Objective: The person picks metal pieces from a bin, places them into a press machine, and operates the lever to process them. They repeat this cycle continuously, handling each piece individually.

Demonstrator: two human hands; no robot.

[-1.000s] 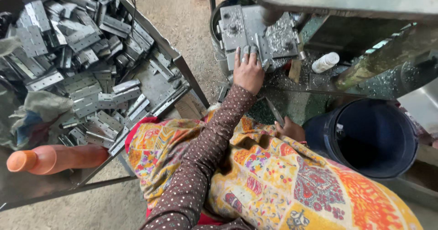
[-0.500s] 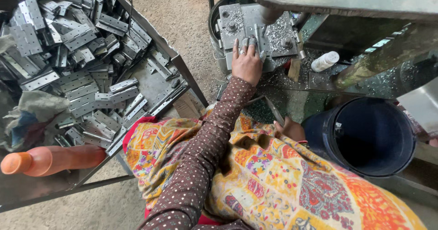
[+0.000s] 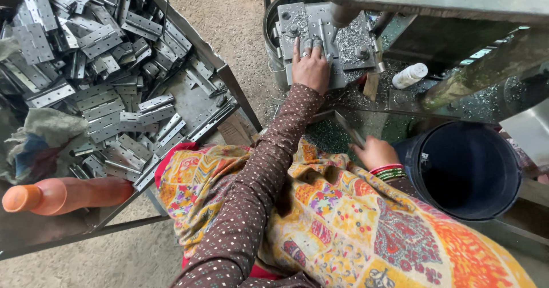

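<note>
My left hand [image 3: 311, 65] reaches forward onto the grey die plate [image 3: 297, 19] of a press machine. Its fingers press down on a small metal hinge piece [image 3: 322, 35] just below the round ram [image 3: 342, 15]. The arm wears a brown dotted sleeve. My right hand [image 3: 373, 152], with red and green bangles at the wrist, rests by my lap beside a dark bucket. It grips a thin metal strip [image 3: 347, 129] that points up and left. A patterned yellow cloth covers my lap.
A metal tray table [image 3: 226, 76] at left is heaped with several hinge leaves [image 3: 108, 111], a rag [image 3: 40, 134] and an orange bottle [image 3: 63, 195]. The dark blue bucket [image 3: 509, 174] stands at right. A small white bottle [image 3: 410, 75] and metal shavings lie near the press.
My left hand has slid a little further up the die plate, fingers now over the hinge piece. My right hand has stayed by my lap.
</note>
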